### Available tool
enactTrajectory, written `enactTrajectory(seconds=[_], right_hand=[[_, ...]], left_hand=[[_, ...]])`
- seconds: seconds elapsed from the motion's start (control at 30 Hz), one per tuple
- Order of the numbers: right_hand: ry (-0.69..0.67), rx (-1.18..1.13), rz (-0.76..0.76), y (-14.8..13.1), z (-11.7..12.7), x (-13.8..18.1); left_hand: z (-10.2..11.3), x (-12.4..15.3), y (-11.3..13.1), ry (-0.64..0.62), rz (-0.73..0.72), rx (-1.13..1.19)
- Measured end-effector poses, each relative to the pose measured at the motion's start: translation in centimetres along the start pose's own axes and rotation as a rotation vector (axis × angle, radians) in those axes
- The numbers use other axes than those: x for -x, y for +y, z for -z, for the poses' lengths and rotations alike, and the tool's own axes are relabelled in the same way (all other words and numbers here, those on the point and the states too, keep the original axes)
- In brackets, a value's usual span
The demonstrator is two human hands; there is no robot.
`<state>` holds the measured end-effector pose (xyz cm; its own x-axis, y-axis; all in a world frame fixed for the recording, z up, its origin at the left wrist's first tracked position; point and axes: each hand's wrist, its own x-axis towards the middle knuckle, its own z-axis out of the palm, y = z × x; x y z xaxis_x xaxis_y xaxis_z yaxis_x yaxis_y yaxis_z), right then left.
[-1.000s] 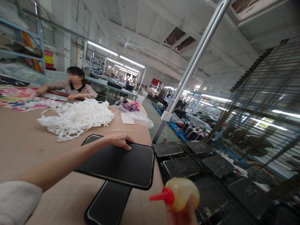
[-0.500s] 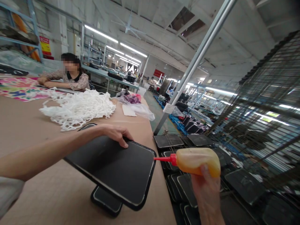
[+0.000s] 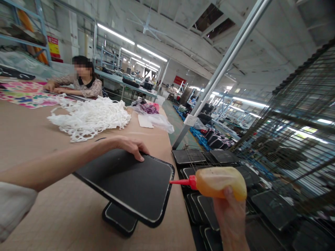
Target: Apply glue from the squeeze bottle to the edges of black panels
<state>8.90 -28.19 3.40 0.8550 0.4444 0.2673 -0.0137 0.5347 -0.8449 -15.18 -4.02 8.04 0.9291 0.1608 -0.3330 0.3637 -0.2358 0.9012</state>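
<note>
Head view shows the right hand (image 3: 231,218) closed around a soft yellow squeeze bottle (image 3: 221,183), its red nozzle (image 3: 181,181) pointing left and meeting the right rim of a black panel (image 3: 128,183). That panel lies tilted across a second black panel (image 3: 119,219) at the near right of the table, its right end close to the table edge. The left hand (image 3: 131,146) rests on the top panel's far edge, fingers together and pressed flat on it. To run the rim well, I judge the nozzle should stay just on the pale border with a light, even squeeze, while the left hand pins the panel so it cannot swing on the one beneath. The brown table (image 3: 39,139) stretches away; farther on it lie a heap of white strips (image 3: 90,116), a clear plastic bag (image 3: 157,120) and colourful printed cloth (image 3: 23,96). Right of the table, more black panels lie on a wire rack (image 3: 295,146). Beyond, another person (image 3: 82,82) leans on the table, a slanted steel post (image 3: 222,69) rises, and strip lights line the hall.
</note>
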Motion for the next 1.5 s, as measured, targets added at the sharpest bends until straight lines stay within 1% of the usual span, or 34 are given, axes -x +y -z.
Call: enactTrajectory(seconds=[0.2,0.43,0.57,0.63,0.73,0.8,0.87,0.97,1.1,1.23,1.33,1.5], right_hand=[[-0.03,0.061,0.034,-0.1,0.0,0.3],[-0.05,0.116,0.059,1.5,2.2,-0.5],[-0.1,0.12,0.042,1.9,2.7,-0.3],[-0.129,0.115,0.021,1.8,2.6,-0.1],[-0.116,0.086,0.012,1.7,2.4,0.1],[-0.14,0.065,-0.01,1.7,2.3,0.1],[-0.15,0.058,-0.013,1.8,2.3,0.2],[-0.101,0.094,0.014,1.9,2.6,0.4],[-0.123,0.139,-0.019,2.1,3.2,0.5],[-0.075,0.262,0.077,2.3,3.8,0.7],[-0.075,0.308,0.102,2.6,4.0,1.1],[-0.004,0.499,0.292,2.7,4.3,2.1]], left_hand=[[0.2,-0.4,-0.8,-0.048,0.009,0.054],[0.6,-0.9,-1.9,-0.049,0.05,0.118],[0.7,-0.9,-2.4,-0.055,0.046,0.141],[0.7,-1.0,-2.6,-0.033,0.053,0.188],[0.7,-1.0,-2.9,0.049,0.07,0.302],[0.7,-1.0,-3.0,0.067,0.075,0.332],[0.6,-1.0,-3.1,0.047,0.074,0.312],[0.5,-1.0,-3.4,0.041,0.062,0.271],[0.6,-0.9,-3.8,0.004,0.035,0.175],[0.9,-0.9,-4.3,-0.037,0.031,0.106],[1.0,-1.0,-4.8,-0.036,0.037,0.104],[0.9,-0.9,-5.6,-0.015,0.038,0.146]])
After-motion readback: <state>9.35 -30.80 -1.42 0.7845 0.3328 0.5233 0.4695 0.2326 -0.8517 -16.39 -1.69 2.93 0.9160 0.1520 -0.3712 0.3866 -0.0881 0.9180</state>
